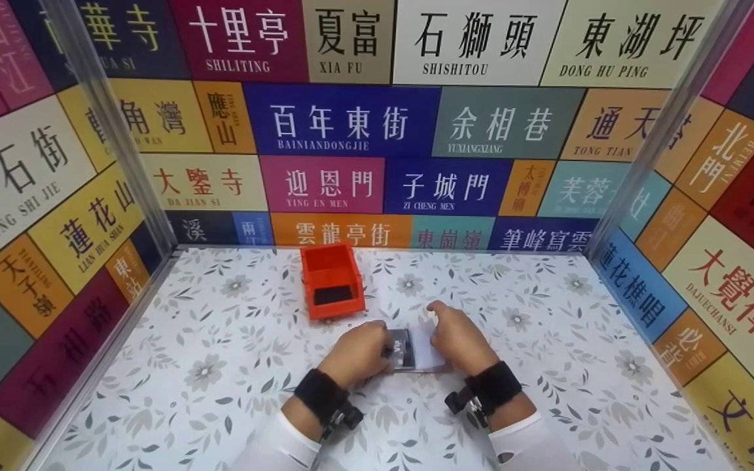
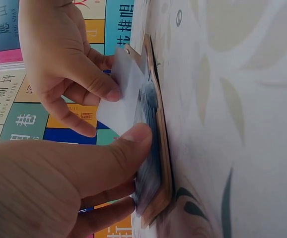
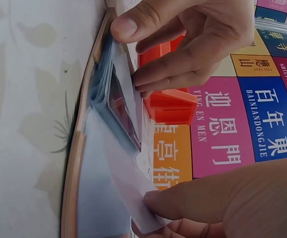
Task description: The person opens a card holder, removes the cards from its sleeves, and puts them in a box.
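A card holder booklet (image 2: 164, 168) with a tan cover and clear plastic sleeves lies spread on the table between both hands. My left hand (image 1: 357, 352) holds its left side, thumb on the bundle of sleeves (image 2: 148, 148) and fingers beneath. A dark printed card (image 3: 121, 106) shows in the upper sleeve on that side. My right hand (image 1: 461, 341) pinches the free corner of a whitish translucent sleeve (image 3: 133, 196) between thumb and finger, lifting it at a slant off the right side. What the sleeve contains is too blurred to tell.
An orange-red open bin (image 1: 339, 309) stands beyond the left hand, a black patch showing inside its front. Floral white cloth covers the table (image 1: 252, 392). Colourful panels with printed place names (image 1: 344, 121) enclose the back and both sides.
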